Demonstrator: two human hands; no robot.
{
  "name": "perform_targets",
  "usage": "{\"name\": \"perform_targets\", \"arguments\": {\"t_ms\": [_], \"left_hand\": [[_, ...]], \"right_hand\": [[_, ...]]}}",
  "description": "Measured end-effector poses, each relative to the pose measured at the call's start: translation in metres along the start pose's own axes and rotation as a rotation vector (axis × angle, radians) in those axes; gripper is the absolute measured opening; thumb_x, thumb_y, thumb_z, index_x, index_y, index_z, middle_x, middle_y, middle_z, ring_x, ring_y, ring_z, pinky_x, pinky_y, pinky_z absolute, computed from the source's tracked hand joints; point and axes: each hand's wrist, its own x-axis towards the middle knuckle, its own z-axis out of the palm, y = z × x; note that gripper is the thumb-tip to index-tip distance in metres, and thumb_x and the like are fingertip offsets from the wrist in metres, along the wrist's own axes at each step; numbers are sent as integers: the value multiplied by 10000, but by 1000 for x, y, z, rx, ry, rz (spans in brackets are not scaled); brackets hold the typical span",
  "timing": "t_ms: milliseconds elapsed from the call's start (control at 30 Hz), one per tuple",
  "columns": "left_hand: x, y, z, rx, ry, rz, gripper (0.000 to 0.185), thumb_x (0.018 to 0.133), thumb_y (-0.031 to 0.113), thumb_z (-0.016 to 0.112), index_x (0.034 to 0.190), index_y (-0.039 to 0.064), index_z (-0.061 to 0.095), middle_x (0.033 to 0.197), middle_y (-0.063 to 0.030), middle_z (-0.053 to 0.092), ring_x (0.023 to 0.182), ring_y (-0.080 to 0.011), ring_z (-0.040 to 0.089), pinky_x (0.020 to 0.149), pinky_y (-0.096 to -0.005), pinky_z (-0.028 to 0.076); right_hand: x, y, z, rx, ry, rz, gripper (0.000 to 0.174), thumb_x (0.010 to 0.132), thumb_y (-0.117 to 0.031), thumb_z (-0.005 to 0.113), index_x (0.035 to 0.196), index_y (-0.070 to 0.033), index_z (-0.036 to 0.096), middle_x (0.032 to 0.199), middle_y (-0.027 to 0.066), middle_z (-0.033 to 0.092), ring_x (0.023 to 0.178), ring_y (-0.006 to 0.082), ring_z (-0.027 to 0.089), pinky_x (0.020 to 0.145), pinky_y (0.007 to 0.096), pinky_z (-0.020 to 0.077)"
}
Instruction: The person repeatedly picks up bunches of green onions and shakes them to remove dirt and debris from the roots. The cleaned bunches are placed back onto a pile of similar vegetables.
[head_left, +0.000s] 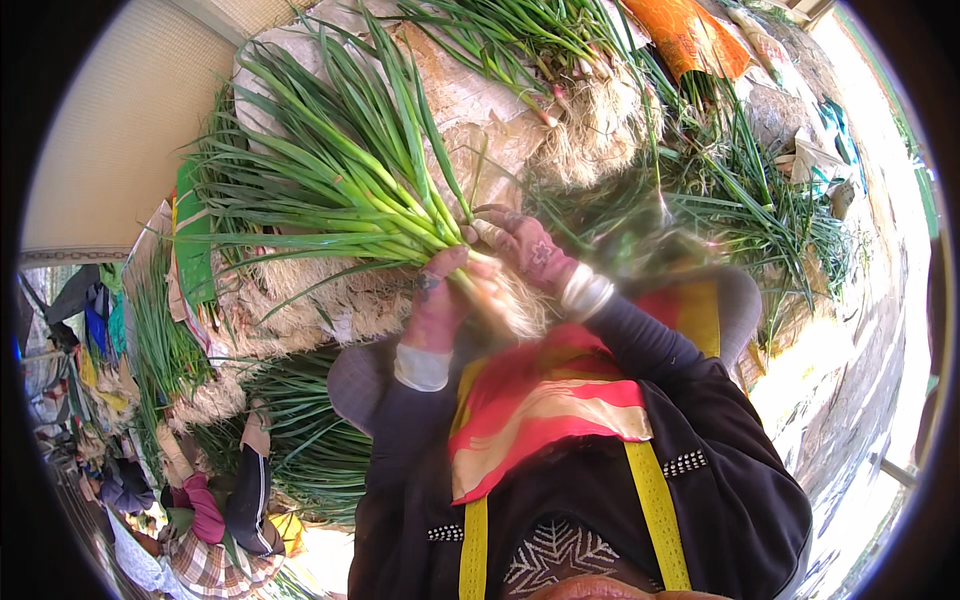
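Observation:
My left hand (437, 296), in a pink patterned glove with a pale cuff, is closed around the lower stalks of a bunch of green onions (360, 184). The long leaves fan out up and to the left; the pale roots point down towards my lap and are blurred. My right hand (525, 244), in a matching glove with finger wrappings, grips a thin green stalk at the bunch's right side, with its fingertips pinched together. Part of my left hand's fingers is hidden behind the bunch.
Rooted green onions (592, 120) lie on a pale sheet ahead. Loose onion plants (780, 217) are heaped at right, near an orange bag (690, 37). More leaves (315, 435) lie at lower left, beside a co-worker's sleeve (247, 495). A green packet (193, 232) stands at left.

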Motion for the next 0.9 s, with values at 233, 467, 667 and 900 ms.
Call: {"name": "perform_targets", "arguments": {"t_ms": [233, 467, 667, 900], "left_hand": [[5, -2, -1, -89, 136, -158, 427, 799, 274, 553, 1117, 7, 452, 790, -196, 597, 559, -290, 578, 499, -430, 510], [0, -4, 28, 161, 317, -23, 343, 790, 258, 557, 917, -61, 539, 684, -180, 595, 538, -265, 573, 522, -353, 510], [2, -1, 19, 225, 295, 58, 337, 793, 250, 566, 836, -84, 555, 665, -176, 586, 544, -258, 579, 513, -354, 514], [-5, 14, 17, 135, 104, 88, 428, 800, 250, 574, 1132, -4, 483, 851, -167, 590, 559, -190, 556, 464, -377, 513]], "right_hand": [[22, -24, -14, 195, -94, 209, 182, 856, -122, 529, 825, 26, 631, 667, 81, 611, 605, 108, 580, 543, 267, 466], [11, -17, -3, 515, 43, 269, 126, 850, -100, 544, 899, -12, 619, 715, 14, 587, 602, 83, 550, 572, 202, 474], [-6, -23, -57, 629, -237, -194, 107, 832, -160, 546, 843, -58, 577, 710, 9, 514, 611, 124, 488, 633, 294, 432], [48, 2, -122, -721, 39, 251, 329, 840, -326, 591, 1065, -86, 608, 880, 106, 638, 781, 209, 618, 757, 332, 498]]}}
